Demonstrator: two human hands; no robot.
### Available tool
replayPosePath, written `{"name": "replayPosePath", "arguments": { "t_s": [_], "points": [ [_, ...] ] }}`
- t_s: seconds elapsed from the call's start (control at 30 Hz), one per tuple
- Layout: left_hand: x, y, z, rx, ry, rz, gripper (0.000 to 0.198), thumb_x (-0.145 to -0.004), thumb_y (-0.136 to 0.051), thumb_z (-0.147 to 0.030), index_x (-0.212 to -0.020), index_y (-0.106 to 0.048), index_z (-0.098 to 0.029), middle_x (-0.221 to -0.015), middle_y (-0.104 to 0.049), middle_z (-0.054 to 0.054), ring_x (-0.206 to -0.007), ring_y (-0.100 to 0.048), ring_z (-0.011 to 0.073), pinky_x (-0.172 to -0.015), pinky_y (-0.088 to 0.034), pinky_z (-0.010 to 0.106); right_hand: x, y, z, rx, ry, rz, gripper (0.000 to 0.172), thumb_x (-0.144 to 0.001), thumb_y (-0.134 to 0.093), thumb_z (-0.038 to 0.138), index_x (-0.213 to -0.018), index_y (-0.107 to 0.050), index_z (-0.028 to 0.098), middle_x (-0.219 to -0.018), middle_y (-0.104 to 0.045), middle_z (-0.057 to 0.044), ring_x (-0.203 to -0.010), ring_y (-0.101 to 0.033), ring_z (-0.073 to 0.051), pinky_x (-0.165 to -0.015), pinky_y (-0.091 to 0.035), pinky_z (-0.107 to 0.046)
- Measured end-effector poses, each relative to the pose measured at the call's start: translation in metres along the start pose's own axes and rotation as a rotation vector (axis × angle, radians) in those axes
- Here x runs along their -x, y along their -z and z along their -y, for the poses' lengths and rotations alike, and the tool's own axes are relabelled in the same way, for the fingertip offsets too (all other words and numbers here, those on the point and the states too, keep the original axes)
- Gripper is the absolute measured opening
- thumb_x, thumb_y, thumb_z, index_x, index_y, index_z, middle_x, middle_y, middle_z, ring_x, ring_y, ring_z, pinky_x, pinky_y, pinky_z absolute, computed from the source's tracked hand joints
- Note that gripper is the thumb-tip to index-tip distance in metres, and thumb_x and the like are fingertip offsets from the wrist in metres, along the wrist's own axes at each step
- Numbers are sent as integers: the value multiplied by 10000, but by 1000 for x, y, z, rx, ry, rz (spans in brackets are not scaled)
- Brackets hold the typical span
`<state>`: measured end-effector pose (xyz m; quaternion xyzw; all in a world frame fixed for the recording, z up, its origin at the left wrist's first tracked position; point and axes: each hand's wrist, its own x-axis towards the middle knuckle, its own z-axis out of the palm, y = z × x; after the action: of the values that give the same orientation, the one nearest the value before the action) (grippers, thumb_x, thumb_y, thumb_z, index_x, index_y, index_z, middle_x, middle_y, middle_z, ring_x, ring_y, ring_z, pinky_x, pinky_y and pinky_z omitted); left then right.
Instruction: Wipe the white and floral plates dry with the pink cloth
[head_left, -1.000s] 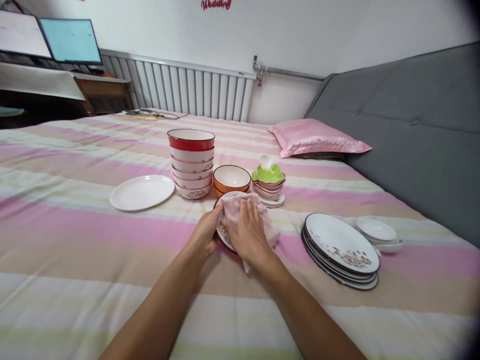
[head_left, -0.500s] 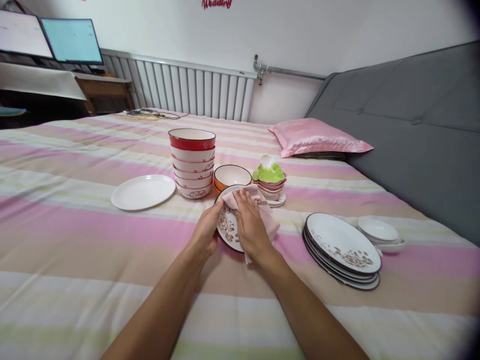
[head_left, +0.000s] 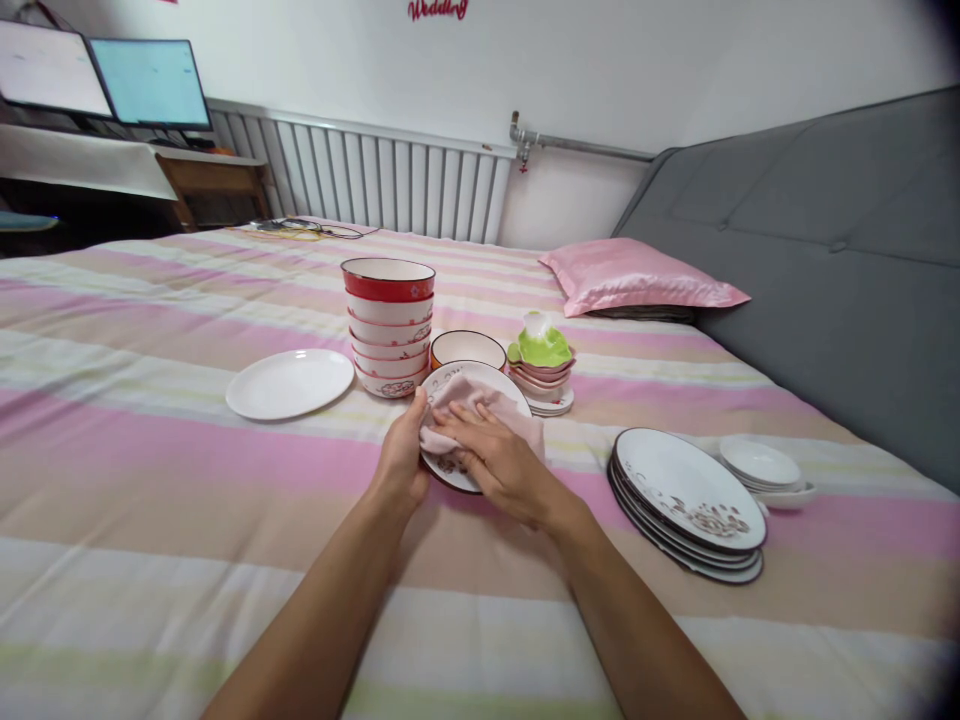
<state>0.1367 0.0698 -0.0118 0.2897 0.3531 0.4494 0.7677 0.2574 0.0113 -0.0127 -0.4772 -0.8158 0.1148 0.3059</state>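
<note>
My left hand grips the left rim of a white plate with a dark edge and brown flowers, tilted up toward me. Spread over the plate's face is a pale pink cloth. My right hand lies on the cloth with its fingers stretched out, pressing it against the plate. Just behind the plate are an orange bowl with a white inside and, to the left, a tall stack of red and white bowls.
An oval white plate lies at the left. Green and pink leaf-shaped dishes are stacked right of centre. Further right are a stack of flowered plates and small white dishes. A pink pillow lies by the grey headboard.
My right hand and the cloth have moved left across the plate, and the hand has turned so its fingers point more to the left. The plate has shifted slightly upward in view.
</note>
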Motion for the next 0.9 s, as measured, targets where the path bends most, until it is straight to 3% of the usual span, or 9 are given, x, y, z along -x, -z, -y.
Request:
{"name": "replayPosePath", "arguments": {
  "t_s": [0.3,0.43,0.6,0.7,0.83,0.9],
  "points": [
    [-4,6,-14,87,-165,-27,407,-917,-418,-389,-1164,-598,-120,-1145,-671,107,-1056,-629,227,-911,-522,328,9,21,17,4,-48,143,415,-918,-337,140,-1258,-547,248,-1335,-545,-7,-1315,-399,-162,-1115,-270,-399],
    [-7,10,-16,71,-246,-76,400,-909,-439,-386,-1200,-587,-155,-1164,-665,92,-1093,-611,224,-933,-511,337,16,36,17,52,-122,201,368,-912,-356,152,-1162,-612,240,-1213,-632,-15,-1144,-542,-190,-1003,-380,-370],
    [-8,12,-15,59,-259,-112,400,-899,-467,-388,-1203,-586,-158,-1117,-687,96,-1067,-627,237,-914,-523,357,27,58,4,39,-273,209,333,-904,-379,208,-1100,-646,247,-1096,-674,-22,-991,-602,-195,-864,-436,-304],
    [-8,11,-14,97,-279,-123,355,-888,-503,-355,-1161,-608,-154,-1126,-683,96,-1056,-633,228,-903,-529,344,32,66,-14,45,-370,60,343,-900,-361,239,-1061,-663,256,-1068,-681,-21,-963,-607,-203,-839,-426,-304],
    [-6,10,-13,94,-269,-95,323,-870,-535,-351,-1079,-647,-132,-1079,-699,116,-1009,-655,233,-895,-532,359,34,64,-47,155,-667,-375,302,-850,-399,289,-907,-683,202,-849,-692,-57,-810,-597,-235,-717,-414,-315],
    [-5,9,-12,73,-238,-72,319,-855,-558,-358,-1055,-660,-132,-1056,-707,117,-989,-662,235,-898,-529,362,33,60,-60,62,-724,-591,301,-839,-414,330,-905,-673,192,-808,-680,-48,-770,-588,-226,-670,-414,-302]
  ]
}}
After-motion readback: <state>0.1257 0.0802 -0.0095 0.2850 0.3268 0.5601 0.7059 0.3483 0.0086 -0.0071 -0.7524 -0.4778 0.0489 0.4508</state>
